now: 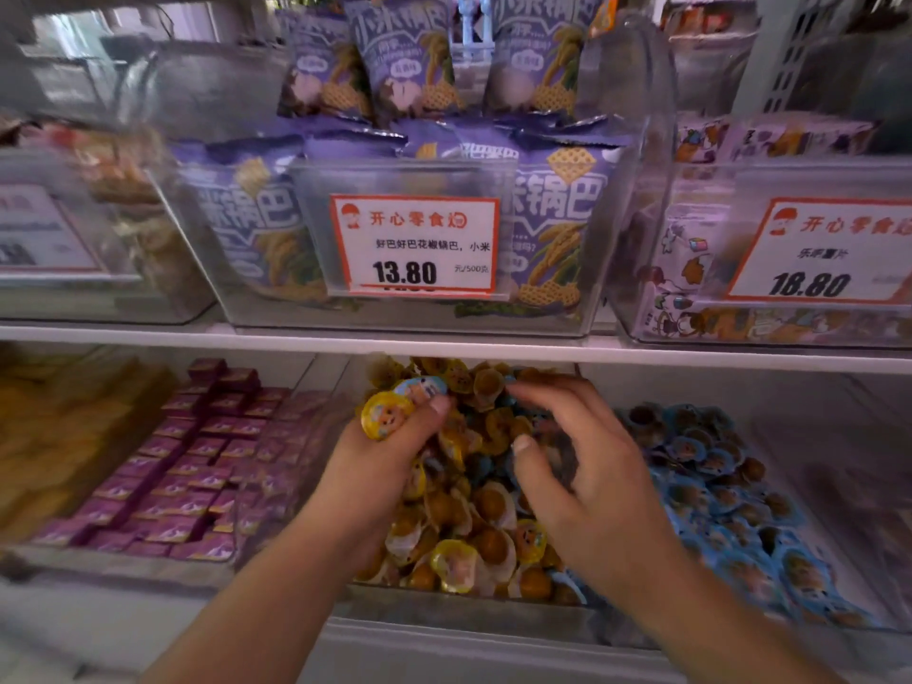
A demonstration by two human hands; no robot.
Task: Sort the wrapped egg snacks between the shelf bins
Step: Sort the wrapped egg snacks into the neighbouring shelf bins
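Note:
The middle bin (pixel 469 607) on the lower shelf holds a heap of yellow-wrapped egg snacks (pixel 459 545) with a few blue-wrapped ones mixed in. My left hand (pixel 390 451) grips a small bunch of wrapped eggs (pixel 395 404), a yellow one and a blue one showing above my fingers. Over the same heap, my right hand (pixel 577 466) hovers with its fingers spread and curved, fingertips among the packets at the back. To the right, another bin (pixel 839 619) is filled with blue-wrapped egg snacks (pixel 715 486).
Left of the egg bins lies a bin of small purple boxes (pixel 187 466). Clear bins on the upper shelf (pixel 444 345) hold purple snack bags (pixel 557 229) and carry price tags (pixel 414 244). The shelf edge hangs just above my hands.

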